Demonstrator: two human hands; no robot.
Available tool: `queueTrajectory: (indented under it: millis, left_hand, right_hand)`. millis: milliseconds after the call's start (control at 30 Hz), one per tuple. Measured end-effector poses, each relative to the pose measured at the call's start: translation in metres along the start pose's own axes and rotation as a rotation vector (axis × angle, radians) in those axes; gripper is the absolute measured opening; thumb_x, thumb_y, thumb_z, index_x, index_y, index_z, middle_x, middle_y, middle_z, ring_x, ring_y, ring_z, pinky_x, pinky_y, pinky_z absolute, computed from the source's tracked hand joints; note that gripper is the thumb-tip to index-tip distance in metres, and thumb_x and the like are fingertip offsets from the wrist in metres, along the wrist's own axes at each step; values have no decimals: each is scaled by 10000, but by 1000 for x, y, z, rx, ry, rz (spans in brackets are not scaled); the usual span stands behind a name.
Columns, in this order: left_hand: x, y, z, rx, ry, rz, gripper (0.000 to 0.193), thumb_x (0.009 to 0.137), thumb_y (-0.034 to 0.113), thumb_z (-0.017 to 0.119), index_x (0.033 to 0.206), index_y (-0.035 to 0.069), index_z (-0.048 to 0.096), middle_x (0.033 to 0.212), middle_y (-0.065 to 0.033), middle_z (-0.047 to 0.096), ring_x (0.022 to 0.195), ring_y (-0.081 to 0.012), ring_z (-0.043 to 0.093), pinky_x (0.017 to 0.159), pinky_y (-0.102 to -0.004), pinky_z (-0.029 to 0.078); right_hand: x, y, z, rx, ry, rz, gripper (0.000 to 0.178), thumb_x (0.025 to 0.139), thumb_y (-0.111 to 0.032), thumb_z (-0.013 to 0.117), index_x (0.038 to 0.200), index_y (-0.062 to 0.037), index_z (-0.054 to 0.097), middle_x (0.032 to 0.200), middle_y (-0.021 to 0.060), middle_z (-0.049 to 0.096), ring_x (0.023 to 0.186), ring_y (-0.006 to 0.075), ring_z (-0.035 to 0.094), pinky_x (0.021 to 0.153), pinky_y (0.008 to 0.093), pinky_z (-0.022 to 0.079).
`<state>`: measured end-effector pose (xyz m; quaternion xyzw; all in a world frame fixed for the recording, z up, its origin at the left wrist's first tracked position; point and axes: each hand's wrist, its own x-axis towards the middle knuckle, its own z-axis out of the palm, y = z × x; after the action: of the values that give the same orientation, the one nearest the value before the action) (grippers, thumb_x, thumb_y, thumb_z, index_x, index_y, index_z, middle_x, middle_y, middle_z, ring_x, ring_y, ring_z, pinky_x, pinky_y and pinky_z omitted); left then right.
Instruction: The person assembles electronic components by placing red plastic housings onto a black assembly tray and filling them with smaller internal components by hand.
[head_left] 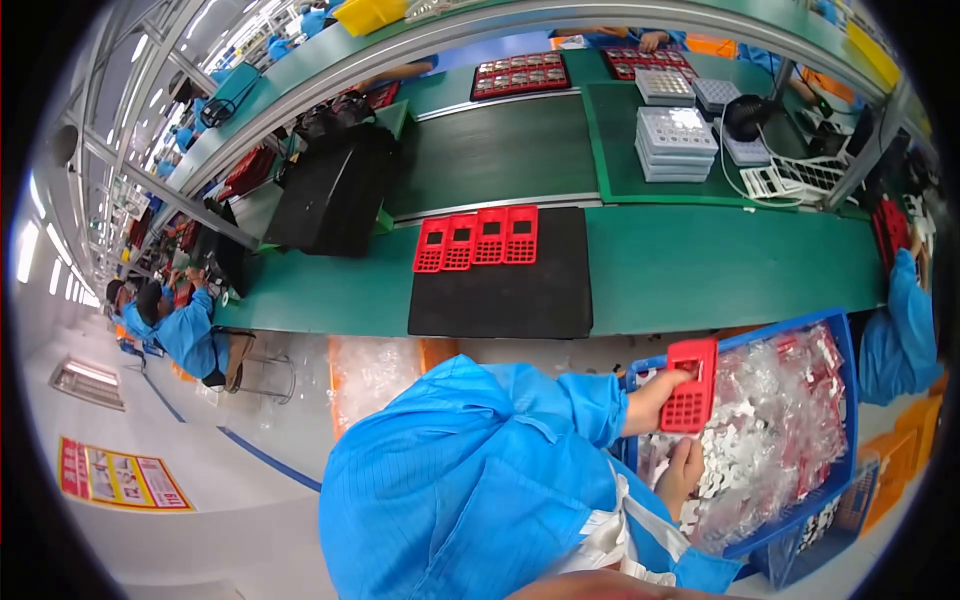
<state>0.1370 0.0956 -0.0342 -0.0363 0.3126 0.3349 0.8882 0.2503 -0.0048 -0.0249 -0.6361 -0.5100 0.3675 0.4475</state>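
"So, what was done?"
"Four red keypad-phone housings (pixel 489 252) lay on the black mat (pixel 500 305); the left hand (pixel 648 403) gripped a fifth housing (pixel 687 408) above the blue crate (pixel 851 400)."
"Remaining?"
"Clear bags (pixel 765 440) filled it; the right hand's (pixel 682 475) hold, I couldn't tell."

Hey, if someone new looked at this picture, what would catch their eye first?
Likely the bright red plastic phone-shaped shell in the person's left hand, right of centre by the blue plastic bin. Next, four matching red shells lined up on the flat black mat, near centre. The bright blue fabric smock filling the lower middle also stands out.
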Motion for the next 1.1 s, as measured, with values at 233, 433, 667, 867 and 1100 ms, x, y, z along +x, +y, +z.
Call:
queueTrajectory:
  millis: [233,433,667,867,1100]
  left_hand:
    - [-2,48,-25,-118,-63,153,357,913,279,449,1121,6,548,1052,-161,644,949,-279,645,832,-429,523]
    - [-30,43,-15,-42,-25,206,325,910,260,456,1124,35,554,1023,-144,652,909,-270,651,824,-405,527]
    - [-89,130,-52,-160,-177,93,371,895,230,472,1188,7,522,1122,-163,618,992,-294,621,879,-453,491]
    - [-146,136,-95,178,-117,-10,353,854,202,486,1156,29,548,962,-103,661,834,-223,658,772,-362,532]
    - [-195,196,-146,443,27,579,380,907,146,467,1273,44,465,1226,-107,525,1118,-224,538,946,-338,443]
  right_hand:
    - [0,14,-2,46,92,59,262,904,-78,459,658,-3,412,559,12,380,568,80,373,497,325,265]
    - [9,-14,27,-23,-25,-70,266,900,-91,497,666,10,422,563,30,403,569,94,352,499,316,292]
    - [5,46,-11,-511,161,205,315,916,-205,552,681,5,533,598,36,498,555,116,414,500,299,343]
    - [31,-53,181,969,-409,501,535,973,-463,346,1345,-80,390,1247,98,522,1121,224,523,946,355,430]
    - [41,-126,256,739,-578,516,470,935,-289,494,1326,-47,393,1241,151,534,1104,251,559,953,400,446]
